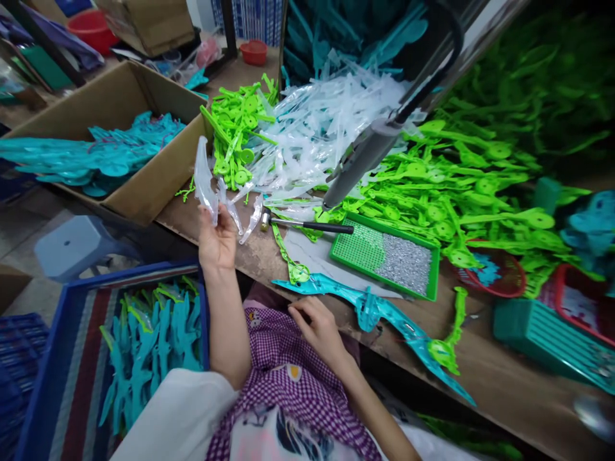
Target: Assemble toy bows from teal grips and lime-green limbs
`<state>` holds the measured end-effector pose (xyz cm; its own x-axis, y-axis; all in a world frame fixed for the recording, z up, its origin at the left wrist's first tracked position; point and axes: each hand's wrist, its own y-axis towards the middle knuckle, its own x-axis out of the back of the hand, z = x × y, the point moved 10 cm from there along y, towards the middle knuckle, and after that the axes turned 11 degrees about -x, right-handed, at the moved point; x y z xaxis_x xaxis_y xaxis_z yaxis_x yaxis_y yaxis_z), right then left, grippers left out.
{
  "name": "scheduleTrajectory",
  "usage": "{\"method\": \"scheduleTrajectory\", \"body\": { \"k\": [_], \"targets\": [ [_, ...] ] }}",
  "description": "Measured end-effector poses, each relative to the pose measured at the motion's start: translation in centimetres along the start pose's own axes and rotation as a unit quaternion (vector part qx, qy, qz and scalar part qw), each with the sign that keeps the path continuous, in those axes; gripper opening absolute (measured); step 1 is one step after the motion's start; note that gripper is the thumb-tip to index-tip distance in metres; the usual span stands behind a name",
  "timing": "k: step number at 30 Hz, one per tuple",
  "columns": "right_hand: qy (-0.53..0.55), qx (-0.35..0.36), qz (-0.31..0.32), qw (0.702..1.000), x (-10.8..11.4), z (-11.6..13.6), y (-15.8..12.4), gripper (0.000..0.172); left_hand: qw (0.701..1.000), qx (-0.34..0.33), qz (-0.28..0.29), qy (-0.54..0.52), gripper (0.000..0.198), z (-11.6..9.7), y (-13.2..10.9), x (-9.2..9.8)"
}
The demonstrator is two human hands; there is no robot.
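Observation:
My left hand (218, 240) is closed on a clear plastic part (204, 176), which stands up above the fingers near the table's left edge. More clear pieces (231, 208) lie right beside the fingertips. At the table's front edge, my right hand (317, 326) is half curled in front of the apron; whether it holds anything is hidden. Just beyond it lies a long teal bow-shaped part (369, 307), with a green part (298, 272) against its left end and another green part (446, 352) at its right.
A grey electric screwdriver (360, 160) hangs over the table. Behind the hammer (307, 224) are piles of clear (327, 121) and green parts (432, 186). A green screw tray (435, 272) sits right of centre. At left are a cardboard box (158, 182) and blue crate (48, 384).

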<state>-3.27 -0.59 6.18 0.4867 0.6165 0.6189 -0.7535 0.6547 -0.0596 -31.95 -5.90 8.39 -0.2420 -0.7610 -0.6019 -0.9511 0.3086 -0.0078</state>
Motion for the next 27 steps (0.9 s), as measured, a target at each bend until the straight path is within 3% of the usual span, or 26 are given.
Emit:
{"method": "scheduleTrajectory", "body": {
  "k": [3,5,11,16,22,27],
  "targets": [
    [-0.023,0.015,-0.004,1.000,-0.1,0.2,-0.4,0.021,0.998,-0.059,-0.019,-0.033,0.024,-0.8,0.3,-2.0],
    [-0.036,0.021,-0.007,0.999,0.5,0.0,-0.9,0.021,0.998,-0.047,-0.014,-0.040,0.022,0.1,-0.5,-2.3],
    [0.013,-0.025,-0.069,0.997,5.1,-1.6,-1.8,0.018,0.991,0.104,0.046,0.072,0.024,6.1,-6.5,0.4],
    [0.008,-0.018,-0.116,0.993,6.4,-1.3,1.5,0.020,0.973,0.177,0.085,0.124,0.040,9.8,-10.4,1.2],
    [-0.013,-0.038,-0.117,0.992,6.2,-3.4,2.7,0.024,0.938,0.271,0.138,0.168,0.072,10.2,-13.5,1.6],
    [-0.003,-0.020,-0.115,0.993,6.1,-2.1,3.1,0.023,0.924,0.304,0.159,0.168,0.072,10.1,-13.9,1.6]
  ]
}}
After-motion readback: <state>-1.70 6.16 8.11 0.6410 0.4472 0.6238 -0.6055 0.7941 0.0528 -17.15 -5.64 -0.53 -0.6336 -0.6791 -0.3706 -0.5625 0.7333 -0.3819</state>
